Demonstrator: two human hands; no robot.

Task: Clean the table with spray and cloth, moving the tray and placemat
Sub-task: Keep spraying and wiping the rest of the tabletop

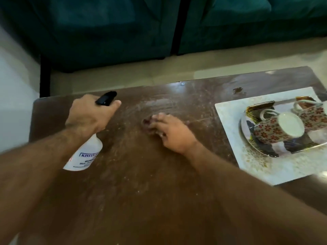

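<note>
**Spray bottle and cloth at work on the coffee table**

Sofa (106, 29) in dark teal upholstery filled the space beyond the table's far edge, with a strip of pale floor (123, 73) between them. The brown wooden coffee table (141, 183) carried everything else; its surface was streaked and speckled with pale marks, and a dark stain (238, 90) sat near the far edge.

At the table's right edge lay a white placemat (228, 121) with a gold floral pattern. On it rested a tray (269, 151) holding two floral-patterned cups (270, 131), both tipped on their sides, beside a fanned stack of gold-edged coasters (260, 106).

Near the left edge, the left hand (90, 115) gripped the neck of a white spray bottle (85, 154), fingers curled round its black trigger head (106, 99), nozzle aimed toward the table's middle. The bottle was lifted and tilted, its base toward the near edge.

At the table's middle, the right hand (171, 131) pressed down on a dark reddish cloth (146, 122), fingers curled over it; the cloth was blurred and mostly hidden beneath them.
</note>
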